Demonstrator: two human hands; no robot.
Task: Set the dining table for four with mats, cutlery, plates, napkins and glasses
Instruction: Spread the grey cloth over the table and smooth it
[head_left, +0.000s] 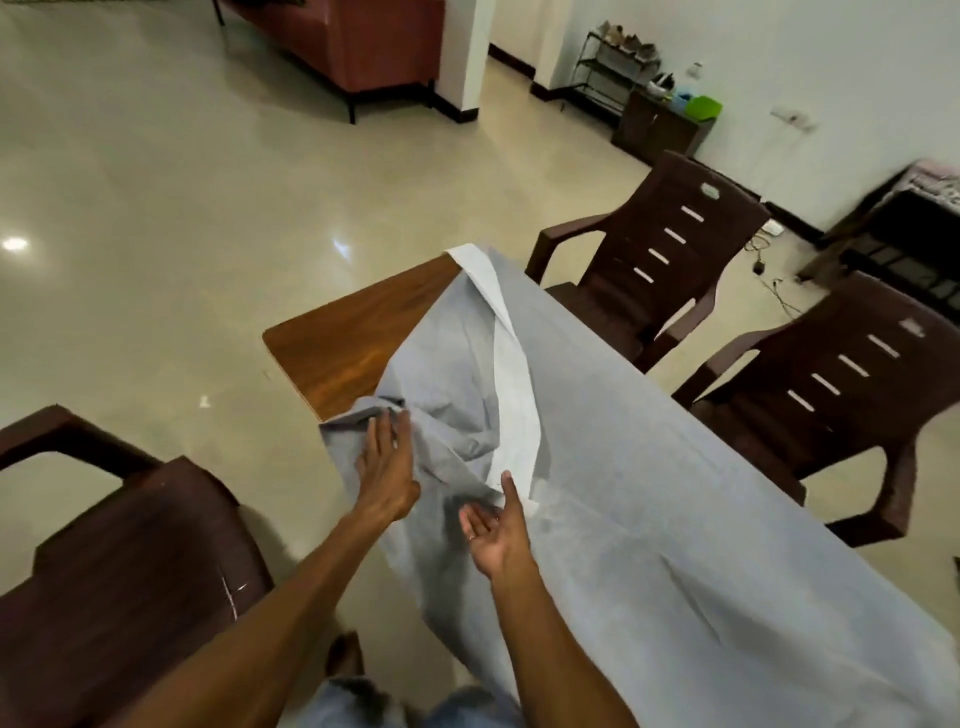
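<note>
Nearest the camera, the right hand (496, 535) hovers palm-up with fingers apart, its fingertip just touching the white folded-back edge (511, 395) of the grey tablecloth (649, 493). Just beyond, the left hand (387, 467) lies flat, fingers straight, pressing a rumpled bunch of the cloth at the table's near side. Farther off, the cloth's corner is doubled back, leaving the wooden table (343, 338) bare there. Soft, light and limp, it will likely crease and slide; pinching the white hem looks the surest hold. Two brown chairs (649, 260) stand beyond.
</note>
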